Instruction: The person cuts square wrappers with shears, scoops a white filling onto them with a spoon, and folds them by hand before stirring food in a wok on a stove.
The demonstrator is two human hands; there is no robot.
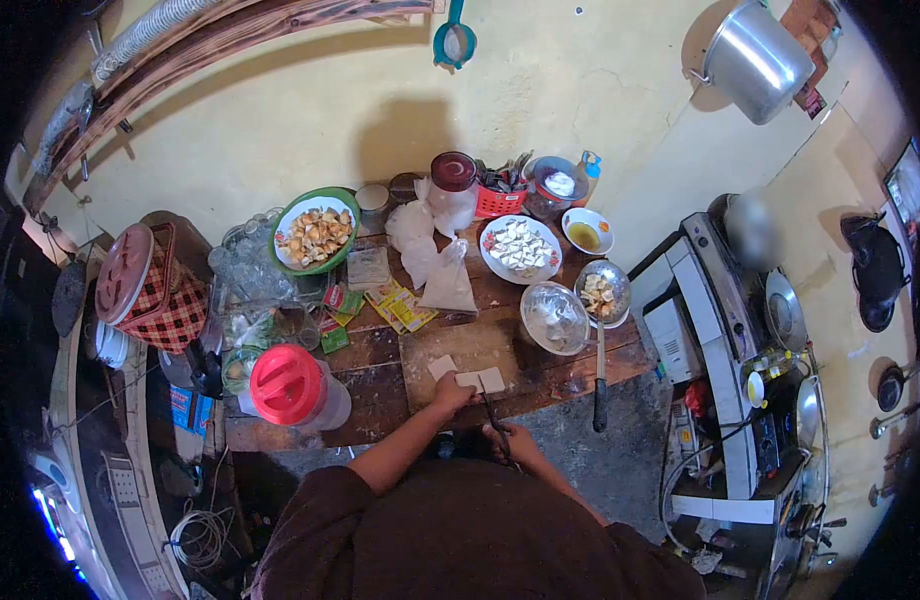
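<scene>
At the table's front edge lies a wooden cutting board (pixel 420 350) with flat white slabs on it that look like tofu. My left hand (pixel 452 390) is closed on one white slab (pixel 468 380); another slab (pixel 492 380) lies just right of it, and a separate piece (pixel 441 367) sits behind my fingers. In my right hand (pixel 515 445) is a dark-handled knife (pixel 492 410), its blade pointing away from me and close to the slabs' right part. Cut white pieces (pixel 520 246) fill a plate at the back.
A green-rimmed bowl (pixel 354 240) holds golden fried pieces. Around the board stand a steel bowl (pixel 555 318), a skimmer (pixel 600 365) reaching over the table edge, flour bags (pixel 450 280), yellow sachets (pixel 400 305) and a red-lidded jug (pixel 300 388). A stove (pixel 765 430) stands at right.
</scene>
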